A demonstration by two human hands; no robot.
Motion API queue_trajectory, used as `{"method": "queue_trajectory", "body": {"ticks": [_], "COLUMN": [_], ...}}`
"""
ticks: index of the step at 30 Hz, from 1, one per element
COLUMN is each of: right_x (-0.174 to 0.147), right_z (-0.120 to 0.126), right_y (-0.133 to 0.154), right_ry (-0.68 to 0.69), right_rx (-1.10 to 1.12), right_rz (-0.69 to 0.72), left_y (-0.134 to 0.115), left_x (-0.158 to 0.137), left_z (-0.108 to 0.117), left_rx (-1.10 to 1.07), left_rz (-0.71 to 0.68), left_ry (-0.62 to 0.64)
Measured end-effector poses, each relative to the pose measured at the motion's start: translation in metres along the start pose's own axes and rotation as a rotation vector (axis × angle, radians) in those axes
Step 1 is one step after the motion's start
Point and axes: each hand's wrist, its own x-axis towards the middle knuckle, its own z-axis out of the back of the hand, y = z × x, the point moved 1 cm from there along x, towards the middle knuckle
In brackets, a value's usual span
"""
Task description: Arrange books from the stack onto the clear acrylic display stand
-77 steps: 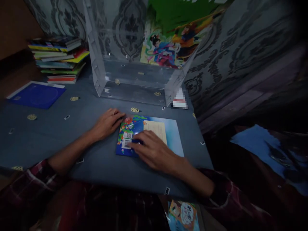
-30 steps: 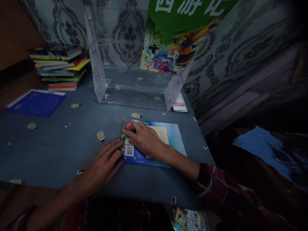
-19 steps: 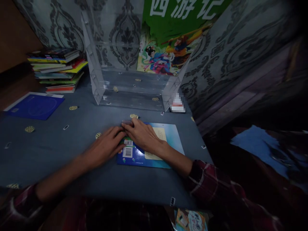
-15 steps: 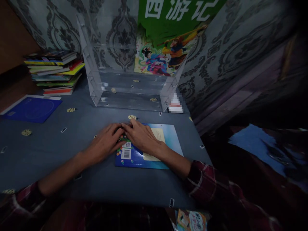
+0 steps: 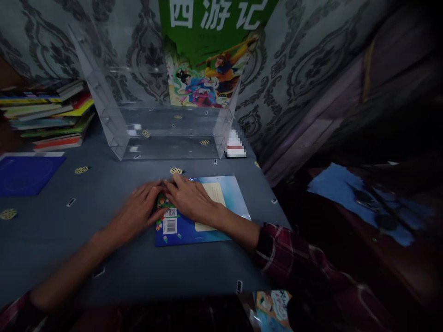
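Observation:
A blue picture book [image 5: 238, 203] lies on the table, its barcode side up with a cream text panel. My right hand [image 5: 192, 198] rests over its upper left part. The fingers are bent and pressed together at the book's upper left corner; whatever is between them is hidden. Touching the book's left edge is my left hand [image 5: 145, 203], a little blurred, its fingers stretched out and the thumb apart over the cover. The fingertips of both hands meet near that corner.
A clear acrylic rack [image 5: 173, 147] stands behind the hands, holding a green book [image 5: 207, 55] upright. At the left are a stack of books [image 5: 48, 115] and a dark blue book [image 5: 29, 173]. A blue cloth [image 5: 332, 184] lies right, beyond the table edge.
The whole view has shifted, so the rack and books sit further left. Both hands remain at the book's upper left corner, and the left hand has drawn slightly away from the right.

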Motion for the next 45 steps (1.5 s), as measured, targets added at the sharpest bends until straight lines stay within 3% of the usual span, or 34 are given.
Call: {"method": "queue_trajectory", "body": {"ticks": [13, 29, 34, 45], "right_x": [-0.008, -0.029, -0.03, -0.028], "right_z": [0.004, 0.012, 0.009, -0.003], "right_y": [-0.003, -0.019, -0.021, -0.023], "right_ry": [0.0, -0.006, -0.094, -0.192], "right_rx": [-0.018, -0.016, -0.061, -0.141], "right_rz": [-0.046, -0.125, -0.065, 0.009], "left_y": [0.005, -0.005, -0.019, -0.036], "left_x": [0.006, 0.016, 0.033, 0.042], "left_z": [0.004, 0.004, 0.006, -0.016], "left_rx": [0.08, 0.145, 0.287, 0.173], "left_rz": [0.006, 0.002, -0.009, -0.066], "left_ry": [0.043, 0.0, 0.028, 0.061]}}
